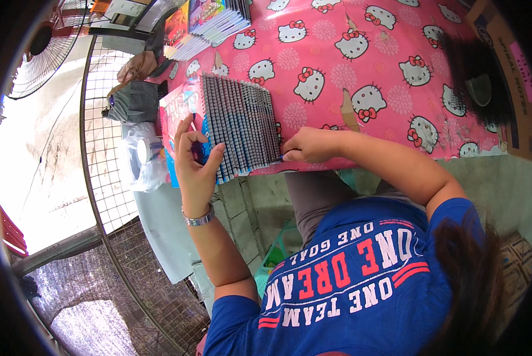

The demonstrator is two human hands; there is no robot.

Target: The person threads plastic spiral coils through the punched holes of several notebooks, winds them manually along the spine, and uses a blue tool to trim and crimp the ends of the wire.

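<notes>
A stack of spiral notebooks (239, 121) with pink and blue covers stands at the table's near edge, its rows of dark wire coils facing up and toward the right. My left hand (196, 155) is against the cover at the stack's left side, thumb and fingers spread, a metal watch on its wrist. At the lower right corner of the stack is my right hand (309, 145), its fingers curled closed. A small blue bit shows at its fingertips; what it belongs to is hard to make out.
A pink patterned cloth (337, 77) covers the table. More notebooks (209, 26) lie at the far left. Along the left edge are a grey bag (136, 101) and a clear plastic bag (141, 163). A cardboard box (512, 89) stands at right, a fan (46, 41) at far left.
</notes>
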